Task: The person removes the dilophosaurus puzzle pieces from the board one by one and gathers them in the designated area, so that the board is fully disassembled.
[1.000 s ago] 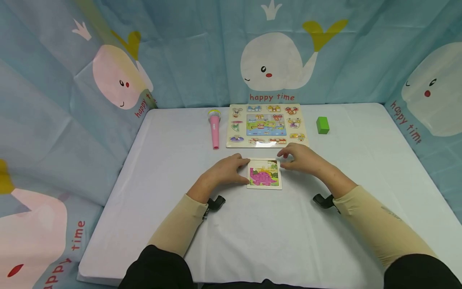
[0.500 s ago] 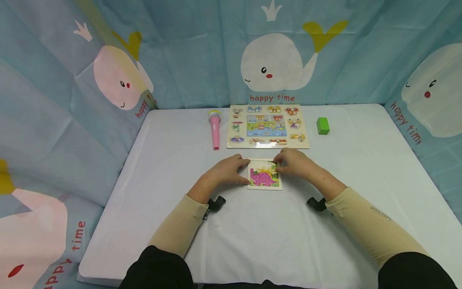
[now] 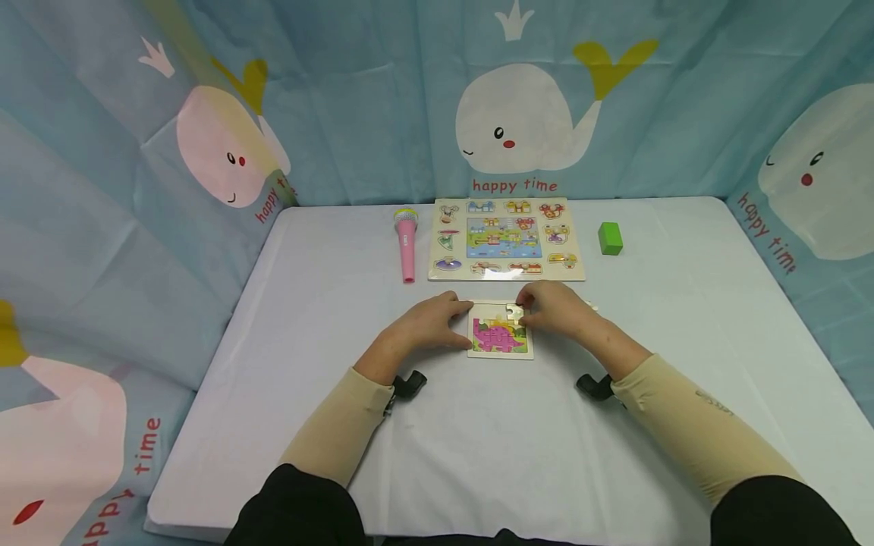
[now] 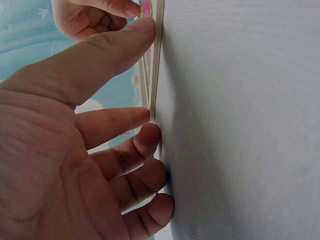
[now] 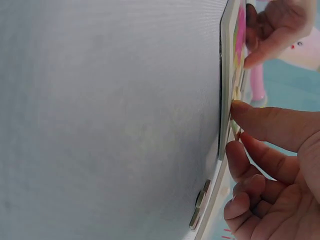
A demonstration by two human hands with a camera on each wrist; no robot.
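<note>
A small framed jigsaw puzzle with a pink dinosaur lies flat on the table between both hands. My left hand rests against its left edge, thumb near the lower corner and index finger at the upper corner. In the left wrist view, that thumb touches the frame and the other fingers lie along the tabletop. At the frame's upper right, my right hand pinches a puzzle piece, which catches the light. The right wrist view shows thumb and index finger on this piece, largely hidden by them.
Behind the puzzle lies a larger picture board. A pink toy microphone is at its left and a green block at its right. A loose puzzle piece lies on the table beside the right hand.
My right hand has moved left onto the puzzle's upper right corner and taken hold of a piece there, which now looks tilted and pale. My left hand has stayed put.
</note>
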